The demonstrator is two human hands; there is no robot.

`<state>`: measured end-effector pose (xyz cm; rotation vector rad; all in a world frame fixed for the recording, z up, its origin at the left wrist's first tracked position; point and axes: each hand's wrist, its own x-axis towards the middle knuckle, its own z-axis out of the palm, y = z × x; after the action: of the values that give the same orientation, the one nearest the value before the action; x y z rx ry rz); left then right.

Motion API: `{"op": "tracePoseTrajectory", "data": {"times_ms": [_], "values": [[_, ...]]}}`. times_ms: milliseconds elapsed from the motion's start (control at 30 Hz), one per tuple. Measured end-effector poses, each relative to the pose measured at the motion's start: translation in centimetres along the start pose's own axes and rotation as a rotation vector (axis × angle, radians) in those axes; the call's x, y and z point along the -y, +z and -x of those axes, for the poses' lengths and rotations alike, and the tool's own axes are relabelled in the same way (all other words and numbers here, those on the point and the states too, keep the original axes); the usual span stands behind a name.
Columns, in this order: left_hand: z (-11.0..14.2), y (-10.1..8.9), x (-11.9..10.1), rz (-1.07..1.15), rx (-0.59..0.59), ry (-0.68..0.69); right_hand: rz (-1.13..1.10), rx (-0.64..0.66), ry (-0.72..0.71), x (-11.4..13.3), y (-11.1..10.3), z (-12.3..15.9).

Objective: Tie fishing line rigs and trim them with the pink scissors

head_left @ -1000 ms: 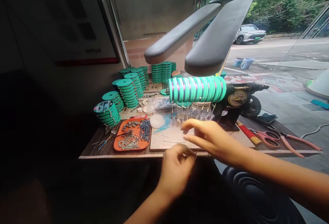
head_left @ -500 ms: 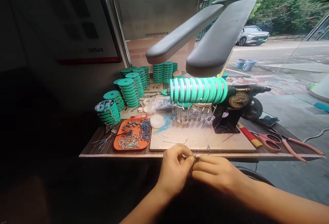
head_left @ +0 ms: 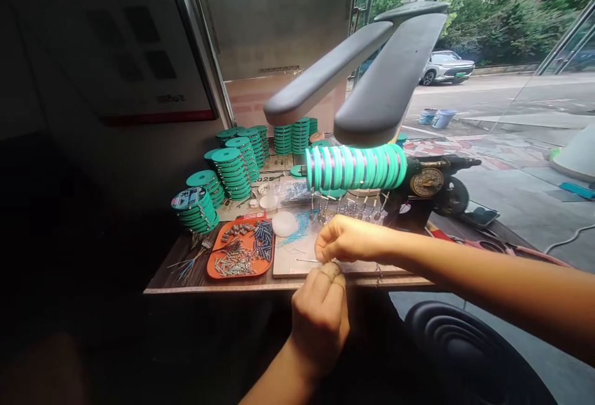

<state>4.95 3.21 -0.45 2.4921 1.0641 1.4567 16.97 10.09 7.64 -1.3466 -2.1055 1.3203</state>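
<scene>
My left hand (head_left: 320,309) is closed in front of the board's near edge; whatever its fingers hold is too small or hidden to make out. Just above it, over the pale board (head_left: 288,270), my right hand (head_left: 346,240) has its fingertips pressed together, pointing down. They are at the right end of a thin metal needle-like tool (head_left: 307,260); whether they grip it I cannot tell. Behind the hands, a row of green spools (head_left: 356,166) sits on the shaft of a dark winding machine (head_left: 427,182), with small weighted rigs hanging below.
An orange tray (head_left: 216,270) of small parts lies left of the board, beside a white round lid (head_left: 284,224) and blue strands (head_left: 304,225). Stacked green spools (head_left: 230,175) stand at the back left. A grey two-armed lamp (head_left: 372,95) hangs above. Scissors (head_left: 478,242) lie right.
My right hand has moved up and left from beside the left hand to the needle-like tool on the board. My left hand has turned knuckles-up and stays low. The view has shifted slightly.
</scene>
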Motion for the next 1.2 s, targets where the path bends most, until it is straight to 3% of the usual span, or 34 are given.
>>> {"op": "tracePoseTrajectory", "data": {"times_ms": [67, 167, 200, 233, 300, 400, 500, 567, 633, 700, 767, 833, 900, 967, 1033, 1133, 1200], "values": [[-0.7, -0.4, -0.3, 0.313, 0.085, -0.305, 0.06, -0.065, -0.027, 0.0, 0.2, 0.9], [-1.6, -0.6, -0.5, 1.001, 0.234, -1.062, 0.182, -0.263, -0.145, -1.1, 0.9, 4.2], [-1.9, -0.6, -0.4, 1.173, 0.282, -1.246, 0.256, -0.341, -0.223, -1.8, 1.4, 5.4], [-2.0, -0.5, -0.3, 1.292, 0.325, -1.364, 0.434, -0.448, -0.415, -2.7, 1.9, 6.6], [-2.1, -0.2, -0.1, 1.407, 0.384, -1.449, 0.765, -0.583, -0.753, -4.7, 3.3, 8.3], [-2.1, 0.2, -0.1, 1.55, 0.429, -1.53, 1.006, -0.628, -0.956, -7.1, 5.1, 9.0], [-1.9, 0.4, -0.5, 1.618, 0.419, -1.571, 0.887, -0.704, -0.97, -8.3, 6.2, 8.5], [-1.8, 0.3, -0.9, 1.624, 0.389, -1.583, 0.61, -0.732, -0.874, -8.5, 6.5, 8.3], [-1.8, 0.3, -1.4, 1.61, 0.357, -1.583, 0.132, -0.664, -0.577, -8.7, 6.7, 8.3], [-1.7, 0.2, -1.7, 1.591, 0.345, -1.586, -0.298, -0.49, -0.234, -8.9, 6.6, 8.3], [-1.8, 0.2, -1.8, 1.539, 0.384, -1.544, -0.502, -0.315, -0.046, -9.0, 6.3, 8.3], [-2.0, 0.2, -1.7, 1.375, 0.443, -1.373, -0.537, -0.209, -0.006, -9.1, 6.1, 8.5], [-2.1, 0.3, -1.5, 1.086, 0.473, -1.104, -0.564, -0.174, 0.039, -8.8, 6.2, 9.2], [-2.1, 0.4, -1.5, 0.787, 0.449, -0.854, -0.474, -0.232, 0.047, -8.0, 6.5, 10.1], [-1.8, 0.5, -1.6, 0.615, 0.414, -0.696, -0.228, -0.312, -0.052, -6.9, 6.9, 11.1], [-1.1, 0.7, -1.6, 0.625, 0.358, -0.659, 0.059, -0.3, -0.262, -5.6, 7.0, 11.9], [-0.6, 0.8, -1.6, 0.678, 0.315, -0.699, -0.025, -0.292, -0.213, -5.4, 6.5, 11.9]]}}
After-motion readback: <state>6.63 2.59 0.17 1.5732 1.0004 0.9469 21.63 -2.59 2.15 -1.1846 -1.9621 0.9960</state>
